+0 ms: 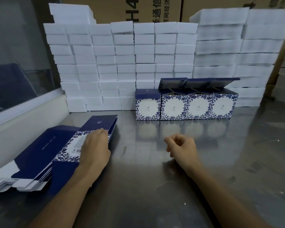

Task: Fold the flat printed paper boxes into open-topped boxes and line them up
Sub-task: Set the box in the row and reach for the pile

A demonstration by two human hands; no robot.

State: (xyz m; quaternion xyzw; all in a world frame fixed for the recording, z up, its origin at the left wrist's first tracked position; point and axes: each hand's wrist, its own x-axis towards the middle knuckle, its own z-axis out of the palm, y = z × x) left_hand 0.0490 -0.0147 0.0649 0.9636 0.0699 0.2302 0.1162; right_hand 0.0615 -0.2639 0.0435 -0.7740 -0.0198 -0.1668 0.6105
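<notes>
While four folded blue-and-white floral paper boxes [186, 106] stand in a row toward the far edge of the shiny steel counter [155, 186], touching side to side in front of a wall of white foam blocks [122, 66], the next blank is being claimed at the left edge. The left hand [95, 148] lies on the top flat printed paper box [69, 145] of the stack of flat blanks [31, 165], fingers curled over its right-hand edge, so that grip looks closed on the blank. The blank's long axis runs from the near-left corner toward the far middle, navy flap pointing away. The right hand [181, 148] hovers mid-counter, well apart from the stack, fingers loosely curled on nothing. The left is clearly nearer; my read is the blank must slide rightward to meet the right hand before it gets popped open.
</notes>
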